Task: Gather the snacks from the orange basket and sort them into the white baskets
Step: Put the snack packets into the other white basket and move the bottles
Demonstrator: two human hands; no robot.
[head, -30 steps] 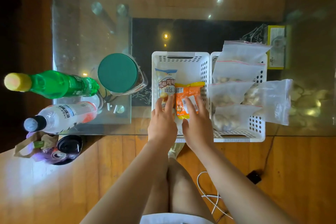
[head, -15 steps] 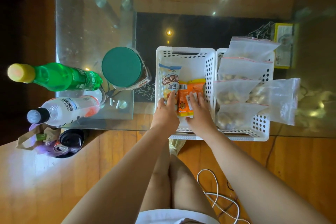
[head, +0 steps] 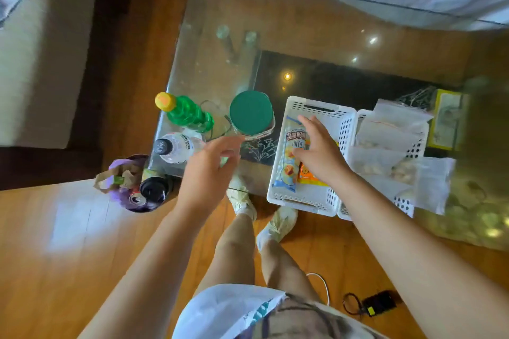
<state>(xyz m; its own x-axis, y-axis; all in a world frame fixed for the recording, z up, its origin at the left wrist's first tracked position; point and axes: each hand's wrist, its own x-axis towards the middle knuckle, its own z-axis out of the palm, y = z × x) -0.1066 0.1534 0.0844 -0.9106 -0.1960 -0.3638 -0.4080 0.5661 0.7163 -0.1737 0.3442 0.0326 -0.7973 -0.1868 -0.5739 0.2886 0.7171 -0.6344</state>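
Observation:
Two white baskets stand side by side on the glass table. The left white basket (head: 322, 110) holds a blue-and-white bread packet (head: 289, 170) and an orange snack packet (head: 308, 177). The right white basket (head: 405, 205) is piled with clear zip bags of pale snacks (head: 385, 132). My right hand (head: 321, 153) hovers over the left basket with fingers spread, holding nothing. My left hand (head: 208, 170) is out to the left, above the table's near edge, fingers loosely extended and empty. No orange basket is in view.
On the table's left part stand a green bottle (head: 187, 113), a clear bottle with a black cap (head: 176, 147) and a jar with a green lid (head: 250, 113). A purple bin of rubbish (head: 132, 184) sits on the wooden floor. A yellow box (head: 446, 121) lies far right.
Both hands have lifted off the packets in the left basket. My left hand swung out to the left; the view turned left and pulled back.

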